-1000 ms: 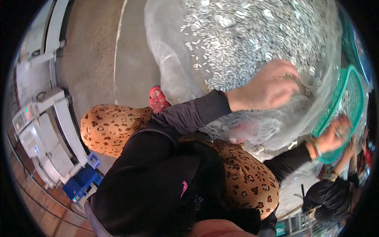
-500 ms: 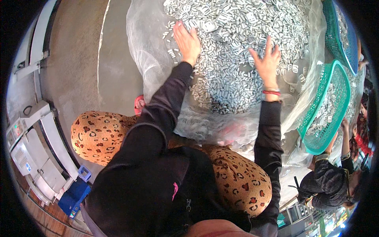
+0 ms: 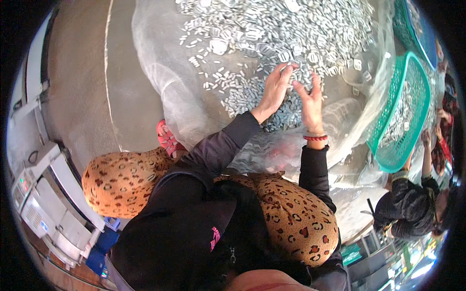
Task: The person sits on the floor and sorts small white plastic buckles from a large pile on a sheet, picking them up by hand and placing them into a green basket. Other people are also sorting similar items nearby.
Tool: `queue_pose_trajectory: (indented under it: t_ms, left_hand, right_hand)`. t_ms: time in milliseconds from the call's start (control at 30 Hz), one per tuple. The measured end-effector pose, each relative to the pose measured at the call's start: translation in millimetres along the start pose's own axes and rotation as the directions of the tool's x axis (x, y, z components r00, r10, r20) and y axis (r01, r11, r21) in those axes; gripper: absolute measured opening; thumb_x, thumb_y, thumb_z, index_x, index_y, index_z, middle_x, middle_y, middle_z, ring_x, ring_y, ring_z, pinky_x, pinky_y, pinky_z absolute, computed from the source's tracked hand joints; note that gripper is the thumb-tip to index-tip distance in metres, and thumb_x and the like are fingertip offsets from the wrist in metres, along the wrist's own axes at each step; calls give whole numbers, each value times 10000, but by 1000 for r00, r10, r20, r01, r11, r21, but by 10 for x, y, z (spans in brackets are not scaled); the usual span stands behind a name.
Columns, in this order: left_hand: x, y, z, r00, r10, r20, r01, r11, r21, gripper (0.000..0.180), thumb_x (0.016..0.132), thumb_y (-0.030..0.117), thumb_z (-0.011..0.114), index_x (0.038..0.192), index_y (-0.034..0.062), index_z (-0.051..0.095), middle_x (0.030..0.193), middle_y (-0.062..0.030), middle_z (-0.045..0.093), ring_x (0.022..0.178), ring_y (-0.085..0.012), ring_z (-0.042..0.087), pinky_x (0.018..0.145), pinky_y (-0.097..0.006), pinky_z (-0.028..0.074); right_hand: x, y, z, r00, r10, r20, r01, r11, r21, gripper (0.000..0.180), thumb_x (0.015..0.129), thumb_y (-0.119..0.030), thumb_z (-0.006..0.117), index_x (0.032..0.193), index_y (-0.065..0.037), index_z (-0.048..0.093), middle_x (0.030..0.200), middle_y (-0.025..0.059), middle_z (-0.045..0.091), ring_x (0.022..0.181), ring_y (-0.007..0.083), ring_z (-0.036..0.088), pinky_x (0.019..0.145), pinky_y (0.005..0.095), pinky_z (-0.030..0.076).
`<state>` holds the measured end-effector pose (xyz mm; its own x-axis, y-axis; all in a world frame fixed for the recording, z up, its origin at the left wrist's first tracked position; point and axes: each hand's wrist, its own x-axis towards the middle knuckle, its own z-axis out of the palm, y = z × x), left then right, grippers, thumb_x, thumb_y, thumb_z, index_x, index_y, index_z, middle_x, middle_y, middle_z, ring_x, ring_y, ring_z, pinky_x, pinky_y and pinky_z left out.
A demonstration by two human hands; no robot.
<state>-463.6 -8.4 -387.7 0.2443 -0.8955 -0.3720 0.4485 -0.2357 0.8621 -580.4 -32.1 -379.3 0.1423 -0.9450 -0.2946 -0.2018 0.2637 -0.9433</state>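
Note:
A wide pile of small silver-grey pieces (image 3: 320,34) lies on a translucent plastic sheet (image 3: 167,92). Most are short, pill-shaped bits; flat slotted, buckle-like pieces (image 3: 253,34) are scattered among them. Over the near part of the pile, my left hand (image 3: 275,91) is turned inward with its fingers stretched out and slightly curved. Facing it, my right hand (image 3: 311,107) has thumb and fingers apart, with a red band at the wrist. A small gap separates the two hands, with loose pieces showing between and under them. I see nothing gripped in either one.
A green mesh basket (image 3: 421,111) holding similar pieces stands at the right, with a blue basket (image 3: 427,39) beyond it. A co-worker in dark clothes (image 3: 405,208) sits close to it. White machinery (image 3: 58,203) lines the left side.
My hands have drawn closer together and nearer to me, the left one moving right. Pieces at the near edge have been swept inward, baring patches of sheet. The view has shifted slightly.

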Motion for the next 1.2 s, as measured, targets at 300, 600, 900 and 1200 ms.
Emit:
queue_pose_trajectory:
  t_ms: [300, 600, 900, 1200]
  left_hand:
    - [780, 737, -512, 890, -127, 438, -390, 284, 876, 391, 893, 333, 521, 1085, 12, 638, 1037, -95, 657, 1018, -183, 581, 893, -299, 434]
    - [486, 784, -731, 775, -195, 601, 66, 971, 230, 219, 786, 162, 711, 956, 35, 656, 801, -10, 646, 756, -99, 599, 660, -229, 476]
    - [612, 705, -1786, 946, 309, 104, -180, 230, 956, 593, 712, 486, 722, 1105, 69, 569, 1034, -191, 599, 975, -290, 588, 818, -400, 472]
    - [693, 598, -1304, 990, 131, 52, -109, 482, 869, 296, 756, 188, 731, 941, 9, 585, 731, -116, 602, 619, -207, 596, 539, -350, 470]
  right_hand:
    - [65, -407, -324, 971, 214, 104, -236, 920, 314, 203, 894, -119, 581, 1059, -7, 546, 934, 40, 581, 780, 101, 563, 594, 304, 571]
    - [-127, -335, -203, 1000, 14, -12, -14, 999, 30, 136, 832, -26, 624, 963, 11, 627, 983, 60, 596, 910, 142, 549, 783, 318, 508]
    - [-113, -404, -212, 997, 2, -79, -17, 980, -198, 186, 854, -80, 622, 985, 52, 611, 770, 103, 638, 674, 135, 643, 570, 235, 499]
    - [-27, 332, -266, 946, -310, 89, 267, 598, -756, 460, 694, -121, 729, 1115, -42, 562, 969, 171, 602, 939, 354, 568, 824, 414, 453]
